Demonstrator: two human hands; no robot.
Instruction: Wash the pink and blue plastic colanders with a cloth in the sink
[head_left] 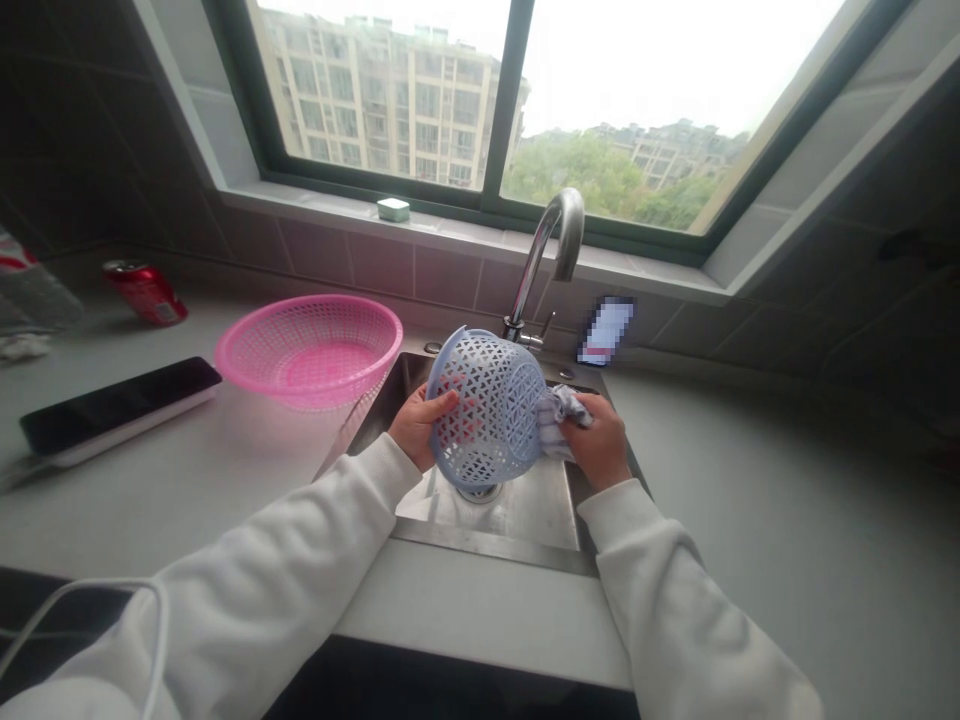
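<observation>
Over the sink (487, 545), a pale blue plastic colander (480, 405) is tipped on its side, its perforated base facing right. My left hand (417, 425) grips its rim on the left, thumb outside and fingers partly seen through the holes. In my right hand (600, 440) is a bunched white and grey cloth (556, 420), which touches the colander's base. Behind the colander rises a curved metal faucet (551, 235). Below, the sink drain (480, 493) shows in part.
A pink plastic basket (311, 350) stands left of the sink. Further left are a red can (146, 293), a dark-topped flat device (124, 405) and a clear plastic bottle (34, 290). A phone (607, 330) leans behind the sink; a small green box (394, 209) sits on the windowsill.
</observation>
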